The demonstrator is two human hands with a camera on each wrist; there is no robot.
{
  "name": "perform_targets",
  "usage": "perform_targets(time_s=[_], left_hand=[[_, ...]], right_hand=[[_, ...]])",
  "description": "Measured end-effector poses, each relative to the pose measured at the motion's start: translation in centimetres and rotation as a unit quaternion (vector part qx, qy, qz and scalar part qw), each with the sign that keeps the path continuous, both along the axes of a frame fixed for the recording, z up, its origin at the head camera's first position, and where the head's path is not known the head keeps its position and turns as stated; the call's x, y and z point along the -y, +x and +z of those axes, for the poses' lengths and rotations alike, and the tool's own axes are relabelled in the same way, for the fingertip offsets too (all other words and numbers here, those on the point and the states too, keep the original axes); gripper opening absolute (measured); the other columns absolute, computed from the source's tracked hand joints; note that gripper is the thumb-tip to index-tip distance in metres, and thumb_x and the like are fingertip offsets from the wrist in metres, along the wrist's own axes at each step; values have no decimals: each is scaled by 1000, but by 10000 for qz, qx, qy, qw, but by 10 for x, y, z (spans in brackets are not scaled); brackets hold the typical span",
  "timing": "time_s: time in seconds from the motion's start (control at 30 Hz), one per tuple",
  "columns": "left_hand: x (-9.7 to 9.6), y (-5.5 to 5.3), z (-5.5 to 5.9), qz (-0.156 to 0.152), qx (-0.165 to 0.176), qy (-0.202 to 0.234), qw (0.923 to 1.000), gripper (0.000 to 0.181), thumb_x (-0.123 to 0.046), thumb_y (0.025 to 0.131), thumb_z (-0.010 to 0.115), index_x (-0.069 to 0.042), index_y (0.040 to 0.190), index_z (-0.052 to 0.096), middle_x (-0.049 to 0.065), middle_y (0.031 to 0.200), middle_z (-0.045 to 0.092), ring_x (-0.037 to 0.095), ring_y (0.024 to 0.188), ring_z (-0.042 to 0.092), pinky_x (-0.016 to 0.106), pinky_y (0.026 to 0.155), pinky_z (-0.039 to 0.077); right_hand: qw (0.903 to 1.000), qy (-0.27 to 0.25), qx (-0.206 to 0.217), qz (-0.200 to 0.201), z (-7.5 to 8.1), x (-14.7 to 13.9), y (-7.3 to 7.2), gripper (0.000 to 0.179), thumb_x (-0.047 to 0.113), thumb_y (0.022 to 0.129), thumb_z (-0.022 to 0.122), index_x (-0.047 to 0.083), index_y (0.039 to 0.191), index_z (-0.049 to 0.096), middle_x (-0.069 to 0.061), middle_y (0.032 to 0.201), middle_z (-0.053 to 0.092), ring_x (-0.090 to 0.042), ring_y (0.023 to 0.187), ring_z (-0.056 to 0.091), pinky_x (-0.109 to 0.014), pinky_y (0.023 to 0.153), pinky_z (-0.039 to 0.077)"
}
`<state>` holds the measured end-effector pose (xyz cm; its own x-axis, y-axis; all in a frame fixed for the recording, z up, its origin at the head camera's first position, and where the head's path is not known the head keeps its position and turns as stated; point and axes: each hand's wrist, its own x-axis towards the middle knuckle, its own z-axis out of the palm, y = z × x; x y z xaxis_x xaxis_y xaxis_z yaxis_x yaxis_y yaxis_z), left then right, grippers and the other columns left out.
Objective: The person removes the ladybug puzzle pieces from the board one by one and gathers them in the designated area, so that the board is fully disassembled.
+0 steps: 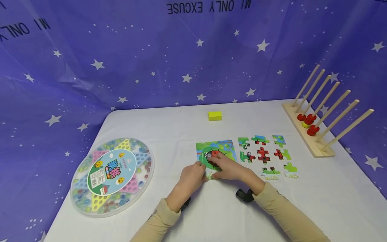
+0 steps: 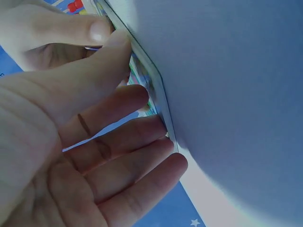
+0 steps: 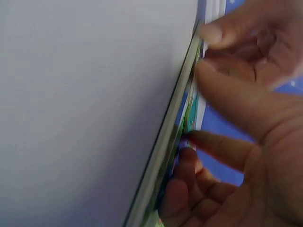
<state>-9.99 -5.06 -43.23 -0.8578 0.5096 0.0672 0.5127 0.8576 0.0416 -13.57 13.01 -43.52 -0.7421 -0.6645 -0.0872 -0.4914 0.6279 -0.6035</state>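
A square picture puzzle board [image 1: 231,153] showing a ladybug on green lies flat on the white table. My left hand [image 1: 192,175] is at its near left corner. In the left wrist view, that thumb reaches the board's edge [image 2: 149,71] and the loosely bent fingers lie along it. My right hand [image 1: 228,167] lies over the ladybug picture, its fingertips on the board. Seen from the right wrist, the index finger [image 3: 220,146] touches the surface, while the thumb [image 3: 227,90] is by the edge. Both hands partly cover the picture.
Several loose jigsaw pieces [image 1: 263,155] lie in rows to the right of the board. A round Chinese checkers box [image 1: 113,171] with marbles sits at left. A yellow block [image 1: 215,116] stands behind. At far right is a wooden peg rack [image 1: 314,144] with red and yellow beads.
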Motion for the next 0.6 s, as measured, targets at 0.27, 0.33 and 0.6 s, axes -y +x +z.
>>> perform_targets(time_s=[0.27, 0.33, 0.6], left_hand=[[1, 1, 1, 106, 147, 81, 9998, 30, -36, 70, 75, -11, 84, 70, 1, 74, 52, 14, 65, 59, 27, 50, 46], [2, 0, 1, 92, 199, 116, 9997, 29, -36, 71, 75, -10, 84, 70, 0, 75, 51, 14, 65, 59, 27, 50, 46], [8, -3, 3, -100, 367, 135, 9992, 29, -35, 73, 74, -10, 84, 65, 0, 79, 49, 14, 63, 57, 27, 51, 45]], right_hand=[[9998, -83, 85, -165, 0, 7, 1, 57, 17, 76, 74, 5, 126, 50, -14, 119, 44, -26, 109, 45, -43, 87, 39], [9997, -151, 138, -153, 0, 7, 1, 56, 15, 74, 75, 6, 124, 52, -11, 119, 46, -24, 108, 45, -42, 87, 39], [9987, -207, 436, -188, -1, 11, 3, 76, 14, 70, 78, 2, 134, 38, -13, 124, 41, -24, 111, 43, -41, 89, 38]])
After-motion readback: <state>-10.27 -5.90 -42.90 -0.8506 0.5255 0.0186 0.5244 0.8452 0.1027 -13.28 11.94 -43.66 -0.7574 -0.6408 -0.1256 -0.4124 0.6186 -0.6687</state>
